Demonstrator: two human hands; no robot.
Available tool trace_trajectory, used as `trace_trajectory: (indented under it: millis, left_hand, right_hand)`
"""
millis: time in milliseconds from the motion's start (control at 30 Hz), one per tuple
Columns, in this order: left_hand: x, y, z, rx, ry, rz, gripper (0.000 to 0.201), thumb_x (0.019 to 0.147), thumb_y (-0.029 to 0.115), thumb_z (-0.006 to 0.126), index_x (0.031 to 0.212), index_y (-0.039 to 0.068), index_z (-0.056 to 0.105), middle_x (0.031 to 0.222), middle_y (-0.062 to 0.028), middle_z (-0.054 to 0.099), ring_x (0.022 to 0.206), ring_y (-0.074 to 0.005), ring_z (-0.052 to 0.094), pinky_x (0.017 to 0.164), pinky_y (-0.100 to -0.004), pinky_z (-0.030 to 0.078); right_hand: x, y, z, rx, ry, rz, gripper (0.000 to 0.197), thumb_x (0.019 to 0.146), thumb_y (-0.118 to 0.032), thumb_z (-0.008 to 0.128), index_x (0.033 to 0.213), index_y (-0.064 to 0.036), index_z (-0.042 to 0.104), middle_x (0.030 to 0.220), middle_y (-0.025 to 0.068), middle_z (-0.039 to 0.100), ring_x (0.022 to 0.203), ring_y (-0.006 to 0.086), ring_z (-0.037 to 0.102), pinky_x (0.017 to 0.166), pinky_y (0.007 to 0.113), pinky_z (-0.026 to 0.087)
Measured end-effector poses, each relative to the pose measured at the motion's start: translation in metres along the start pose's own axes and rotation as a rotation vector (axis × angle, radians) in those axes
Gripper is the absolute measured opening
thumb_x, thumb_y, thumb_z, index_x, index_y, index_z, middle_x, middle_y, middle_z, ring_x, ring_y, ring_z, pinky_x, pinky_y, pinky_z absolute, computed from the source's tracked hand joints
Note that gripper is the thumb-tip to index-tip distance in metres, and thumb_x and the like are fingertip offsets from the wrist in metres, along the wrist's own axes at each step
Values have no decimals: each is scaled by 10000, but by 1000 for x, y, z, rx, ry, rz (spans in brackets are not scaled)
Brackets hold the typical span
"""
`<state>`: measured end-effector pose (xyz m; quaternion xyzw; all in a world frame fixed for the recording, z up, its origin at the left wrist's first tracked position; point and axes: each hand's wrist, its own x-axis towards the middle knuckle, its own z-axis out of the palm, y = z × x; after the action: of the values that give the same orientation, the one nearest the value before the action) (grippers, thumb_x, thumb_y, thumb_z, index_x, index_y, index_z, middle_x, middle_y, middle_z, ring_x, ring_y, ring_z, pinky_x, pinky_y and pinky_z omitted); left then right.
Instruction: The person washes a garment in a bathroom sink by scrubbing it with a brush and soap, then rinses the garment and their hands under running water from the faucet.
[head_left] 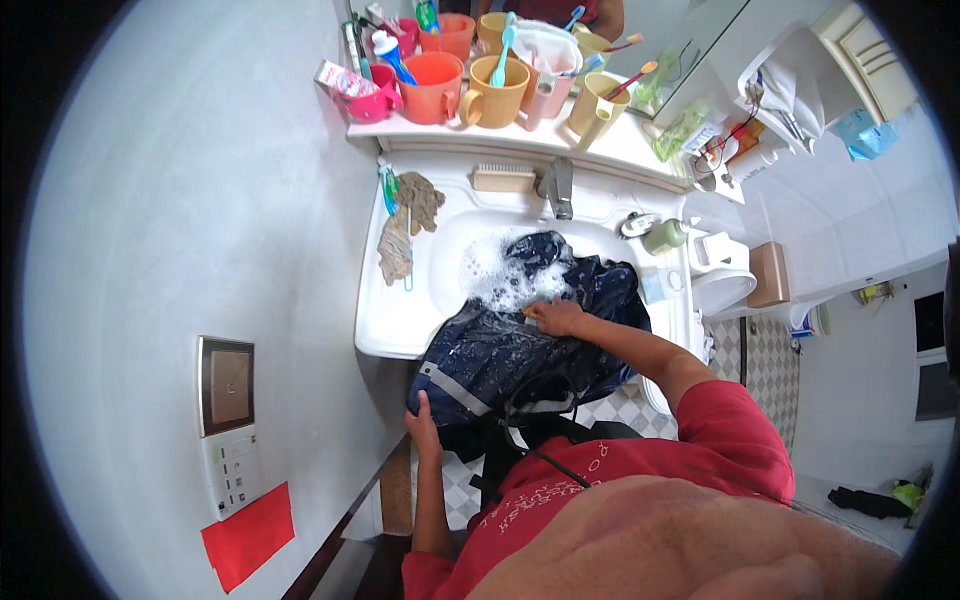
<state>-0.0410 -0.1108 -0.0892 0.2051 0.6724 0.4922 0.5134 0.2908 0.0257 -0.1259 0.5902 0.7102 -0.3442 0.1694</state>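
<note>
A wet dark blue garment [490,350] with a pale grey band is draped from the sink basin over its front edge. White suds [490,275] lie in the basin and are spattered on the cloth. Closed at the garment's near left corner, below the band, my left hand [423,425] holds its edge. My right hand [558,317] is closed around what looks like a small scrubbing brush [530,314], tan with a pale underside, pressed on the cloth beside the suds. Most of that brush is hidden by my fingers.
The white sink [390,325] has a metal faucet [558,188], with a wooden brush [504,178] behind the basin. Brownish cloths [418,200] lie on its left ledge; a green bottle [665,236] stands right. Cups with toothbrushes crowd the shelf [640,150]. A wall borders the left.
</note>
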Motion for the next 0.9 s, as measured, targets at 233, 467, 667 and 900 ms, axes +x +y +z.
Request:
trace_trajectory:
  millis: [233,467,667,900]
  left_hand:
    - [33,26,14,630,-78,620,641,738,209,690,1276,51,380,1072,-198,530,1001,-357,508,861,-394,407]
    - [30,105,45,438,-112,804,262,753,24,611,1014,50,609,839,-83,604,757,-200,561,675,-323,433]
    - [-13,173,79,197,-340,883,257,831,44,584,1085,11,567,851,-22,551,785,-96,480,735,-240,405]
    - [-68,267,65,-88,-411,1312,186,828,-12,493,1007,-39,537,932,-119,574,882,-194,530,851,-345,413]
  right_hand:
    - [-2,-19,2,-53,152,139,480,774,-378,548,1222,-248,434,1143,188,510,997,377,552,832,470,450]
    - [-18,-25,-2,4,123,127,472,783,-353,518,1238,-259,437,1159,201,499,1064,365,507,865,464,435]
    - [-26,-35,6,18,201,192,432,827,-355,476,1241,-235,463,1159,165,494,1096,341,470,877,505,403]
    - [-31,-49,3,15,387,180,351,840,-401,430,1090,-211,588,1014,129,609,946,340,571,790,473,469]
